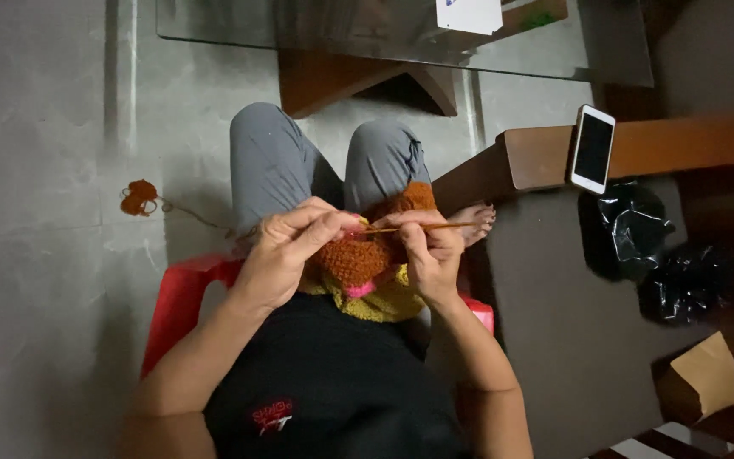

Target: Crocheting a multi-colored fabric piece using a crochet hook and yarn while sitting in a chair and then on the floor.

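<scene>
Left hand: fingers clenched, pinching the orange edge of the crochet piece.
Right hand: fingers closed around a crochet hook, shaft level, tip pointing toward the left hand.
Crochet piece: on the lap, between both hands; orange over pink and yellow bands.
Yarn ball: orange, on the grey floor, well apart to the left; strand leads toward the knees.
Seat: red plastic chair.
Phone: on a wooden ledge to the right.
</scene>
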